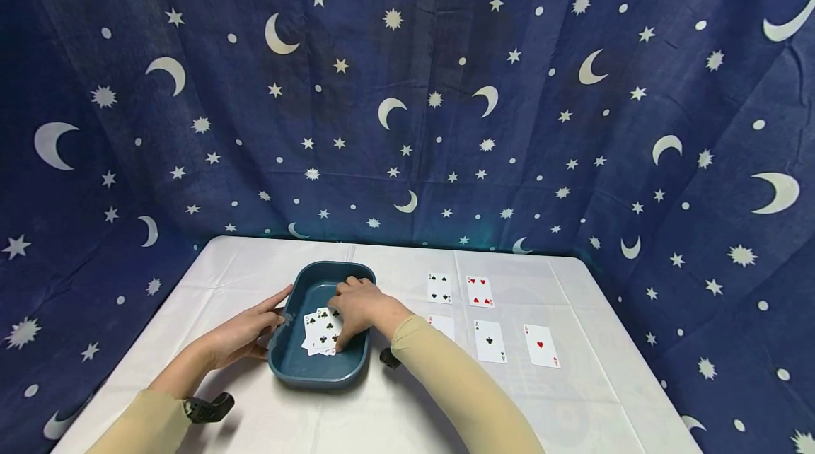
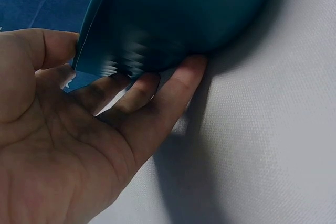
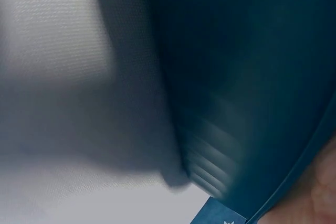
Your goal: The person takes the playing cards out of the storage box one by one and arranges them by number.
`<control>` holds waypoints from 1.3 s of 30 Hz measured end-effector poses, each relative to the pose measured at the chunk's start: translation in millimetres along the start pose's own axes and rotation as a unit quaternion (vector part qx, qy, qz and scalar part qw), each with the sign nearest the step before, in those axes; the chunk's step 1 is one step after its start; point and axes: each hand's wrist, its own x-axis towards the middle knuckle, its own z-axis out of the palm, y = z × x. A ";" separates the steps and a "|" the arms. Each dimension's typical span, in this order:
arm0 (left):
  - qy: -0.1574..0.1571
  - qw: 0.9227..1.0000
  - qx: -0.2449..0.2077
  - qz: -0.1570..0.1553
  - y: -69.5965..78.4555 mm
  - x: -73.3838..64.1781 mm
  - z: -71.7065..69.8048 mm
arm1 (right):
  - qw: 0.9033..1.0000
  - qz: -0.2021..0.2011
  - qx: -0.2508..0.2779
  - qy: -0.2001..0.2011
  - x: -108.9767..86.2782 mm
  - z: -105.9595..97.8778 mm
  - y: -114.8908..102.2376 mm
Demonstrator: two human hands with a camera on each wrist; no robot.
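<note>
A dark teal plastic bin [image 1: 318, 373] with rounded corners stands on the table. My left hand [image 1: 245, 334] grips its left side. In the left wrist view the thumb is at the rim and the fingers [image 2: 181, 85] lie against the outer wall. My right hand [image 1: 363, 305] reaches over the bin's right rim, its thumb and fingers curled at the edges of a black-suited playing card [image 1: 326, 330]. That card overlaps other playing cards [image 1: 310, 323] at the bottom of the bin. In the right wrist view, the bin wall [image 3: 236, 77] hides most of the hand.
On the white-covered table [image 1: 395, 397], a four of spades [image 1: 439, 288] and a four of hearts [image 1: 480, 291] lie at the back right. Nearer are an ace of clubs [image 1: 489, 341], an ace of hearts [image 1: 541, 346] and a red ace [image 1: 441, 325] partly behind my right sleeve. A starry curtain [image 1: 356, 121] surrounds the table.
</note>
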 end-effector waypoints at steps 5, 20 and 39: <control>-0.002 1.000 -0.004 0.002 0.1 0.0 -0.3 | 1.000 -0.003 0.001 0.006 0.3 1.2 0.4; -0.003 1.000 -0.003 0.006 -1.4 0.6 -1.2 | 0.999 -0.007 0.045 0.013 -1.5 -0.8 4.3; 0.003 1.000 -0.002 0.002 -1.4 -0.7 0.1 | 0.995 -0.017 0.067 0.067 -18.0 -14.3 14.8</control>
